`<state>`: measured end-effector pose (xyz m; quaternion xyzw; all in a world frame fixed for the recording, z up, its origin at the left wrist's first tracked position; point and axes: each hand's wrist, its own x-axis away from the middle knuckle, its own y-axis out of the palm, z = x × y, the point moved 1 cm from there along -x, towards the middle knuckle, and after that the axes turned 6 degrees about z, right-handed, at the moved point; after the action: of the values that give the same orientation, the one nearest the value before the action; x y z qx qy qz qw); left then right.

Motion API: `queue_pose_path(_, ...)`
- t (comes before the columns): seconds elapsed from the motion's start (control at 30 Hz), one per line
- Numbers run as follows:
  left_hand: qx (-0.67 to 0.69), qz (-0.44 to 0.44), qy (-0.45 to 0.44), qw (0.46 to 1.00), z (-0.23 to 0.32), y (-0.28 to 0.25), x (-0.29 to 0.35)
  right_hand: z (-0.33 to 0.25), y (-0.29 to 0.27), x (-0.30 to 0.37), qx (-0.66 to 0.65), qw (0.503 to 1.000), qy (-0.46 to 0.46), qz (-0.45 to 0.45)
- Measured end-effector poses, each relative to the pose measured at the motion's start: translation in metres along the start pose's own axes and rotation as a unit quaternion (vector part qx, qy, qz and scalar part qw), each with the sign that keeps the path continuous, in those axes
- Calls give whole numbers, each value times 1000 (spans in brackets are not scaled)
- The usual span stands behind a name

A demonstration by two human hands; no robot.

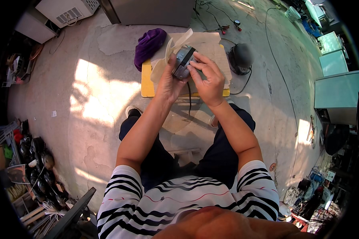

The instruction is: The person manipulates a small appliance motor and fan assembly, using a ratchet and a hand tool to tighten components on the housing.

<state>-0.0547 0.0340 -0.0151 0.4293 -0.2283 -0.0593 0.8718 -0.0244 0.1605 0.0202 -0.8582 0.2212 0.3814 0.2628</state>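
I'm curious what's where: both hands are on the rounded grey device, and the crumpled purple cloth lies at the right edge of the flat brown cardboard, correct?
No: in the head view, the crumpled purple cloth lies at the left edge of the flat brown cardboard.

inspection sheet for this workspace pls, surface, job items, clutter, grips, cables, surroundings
Surface: cardboard sheet over a yellow-edged board
Job's things: grey motor with pale fan blades by it
Clutter: purple cloth at the sheet's left; dark rounded object on the floor at right, blurred
Grips: left grip holds the motor; right grip has fingertips on it
Cables: black cord hangs below the motor; long dark cable crosses the floor
Surroundings: concrete floor, teal cabinet at right, piled parts at left
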Motion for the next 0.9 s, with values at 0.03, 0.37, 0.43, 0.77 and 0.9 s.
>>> queue_pose_path(0.03,5,-3,3,1000,0,1,0,0,0,0,6,1000,-5,-1)
queue_pose_path(0.37,34,-22,0,999,-1,1,-3,-6,-2,-1,29,998,-50,9)
queue_pose_path(0.43,36,-19,-2,999,-1,1,-3,-5,-1,-2,24,999,-36,14)
queue_pose_path(0.77,50,-13,13,999,-4,4,-4,-5,-1,3,25,997,-72,-26)
queue_pose_path(0.9,55,-6,2,998,-4,2,-5,-8,-2,-4,32,999,-29,11)
